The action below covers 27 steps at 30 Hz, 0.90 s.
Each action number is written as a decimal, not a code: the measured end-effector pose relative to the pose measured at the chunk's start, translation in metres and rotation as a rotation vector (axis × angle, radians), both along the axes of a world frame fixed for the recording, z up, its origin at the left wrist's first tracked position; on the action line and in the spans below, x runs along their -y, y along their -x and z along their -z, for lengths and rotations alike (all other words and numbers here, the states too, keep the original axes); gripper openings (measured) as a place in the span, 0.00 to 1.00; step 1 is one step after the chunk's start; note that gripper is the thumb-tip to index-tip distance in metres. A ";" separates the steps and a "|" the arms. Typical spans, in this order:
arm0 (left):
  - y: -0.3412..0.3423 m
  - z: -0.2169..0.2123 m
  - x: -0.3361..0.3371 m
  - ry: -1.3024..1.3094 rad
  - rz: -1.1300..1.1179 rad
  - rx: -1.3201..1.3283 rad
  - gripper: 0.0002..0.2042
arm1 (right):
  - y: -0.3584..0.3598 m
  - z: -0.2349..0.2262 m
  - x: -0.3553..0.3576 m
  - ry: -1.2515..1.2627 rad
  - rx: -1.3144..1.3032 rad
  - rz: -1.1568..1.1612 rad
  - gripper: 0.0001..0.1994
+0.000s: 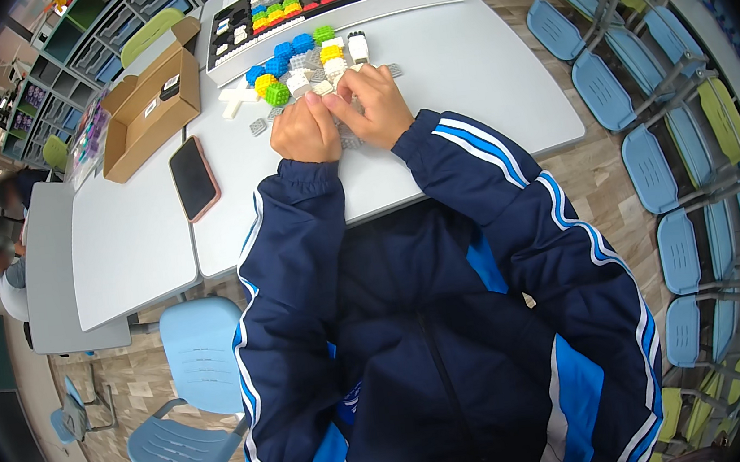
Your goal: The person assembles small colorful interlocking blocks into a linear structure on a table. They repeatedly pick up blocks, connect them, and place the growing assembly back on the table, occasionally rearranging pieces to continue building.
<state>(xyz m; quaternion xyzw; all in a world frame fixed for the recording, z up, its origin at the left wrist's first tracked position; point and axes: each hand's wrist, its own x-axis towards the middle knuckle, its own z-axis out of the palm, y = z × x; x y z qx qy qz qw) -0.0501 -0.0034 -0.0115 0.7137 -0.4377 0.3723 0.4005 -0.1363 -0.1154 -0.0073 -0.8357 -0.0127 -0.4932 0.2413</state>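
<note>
My left hand (305, 131) is closed in a loose fist over the table, knuckles up. Right beside it my right hand (372, 104) has its fingers curled and its thumb reaching toward the left thumb. What they pinch, if anything, is hidden. Just beyond the fingers lies a group of building blocks: blue blocks (283, 51), a green block (277, 94), a yellow block (331, 53) and a white block (358, 47) with a dark top. A small grey block (258, 126) lies left of my left hand. Grey pieces partly show beneath my hands.
Behind the blocks stands a white-sided tray (340, 28) with black compartments of coloured pieces. An open cardboard box (150, 114) and a phone (194, 179) lie to the left. A blue chair (203, 357) stands at the near left; stacked chairs (608, 89) line the right.
</note>
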 end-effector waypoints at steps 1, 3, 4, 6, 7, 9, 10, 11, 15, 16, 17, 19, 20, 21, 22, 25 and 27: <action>0.001 0.000 0.001 0.005 0.000 0.005 0.14 | -0.001 0.001 0.000 0.033 -0.013 0.016 0.14; 0.002 -0.001 0.002 0.018 -0.001 0.017 0.15 | -0.005 0.007 0.003 0.099 -0.039 0.045 0.14; 0.002 -0.001 0.002 0.017 -0.001 0.022 0.15 | -0.007 0.010 0.004 0.100 -0.023 0.020 0.14; 0.003 -0.002 0.002 0.017 0.003 0.032 0.15 | -0.010 0.012 0.004 0.104 0.009 -0.028 0.14; 0.002 -0.002 0.001 0.016 0.004 0.032 0.15 | -0.010 0.013 0.005 0.094 0.003 -0.045 0.14; 0.001 0.001 0.000 0.014 0.000 0.035 0.14 | -0.009 0.013 0.004 0.073 -0.007 -0.084 0.13; 0.000 0.001 0.000 0.015 -0.012 0.044 0.14 | -0.009 0.013 0.003 0.068 -0.032 -0.090 0.13; -0.001 0.001 -0.001 0.016 -0.023 0.053 0.14 | -0.009 0.013 0.003 0.065 -0.058 -0.096 0.13; -0.002 -0.002 -0.001 0.029 -0.049 0.109 0.13 | -0.011 0.018 0.005 0.072 -0.124 -0.104 0.12; -0.001 -0.004 -0.001 0.031 -0.049 0.128 0.13 | -0.012 0.019 0.005 0.055 -0.127 -0.117 0.12; -0.001 -0.005 -0.001 0.034 -0.048 0.147 0.13 | -0.013 0.020 0.005 0.039 -0.131 -0.130 0.12; -0.001 -0.006 0.000 0.038 -0.045 0.176 0.13 | -0.013 0.021 0.006 0.003 -0.130 -0.159 0.12; -0.002 -0.007 0.000 0.040 -0.044 0.187 0.13 | -0.014 0.021 0.005 -0.016 -0.125 -0.176 0.12; -0.003 -0.007 0.000 0.041 -0.043 0.198 0.13 | -0.014 0.021 0.005 -0.035 -0.121 -0.193 0.12; -0.003 -0.007 -0.001 0.035 -0.042 0.199 0.13 | -0.015 0.021 0.005 -0.039 -0.120 -0.200 0.12; -0.003 -0.008 -0.002 0.030 -0.032 0.198 0.14 | -0.014 0.022 0.005 -0.049 -0.122 -0.215 0.12; -0.003 -0.008 -0.002 0.045 -0.020 0.199 0.14 | -0.015 0.022 0.006 -0.052 -0.132 -0.222 0.13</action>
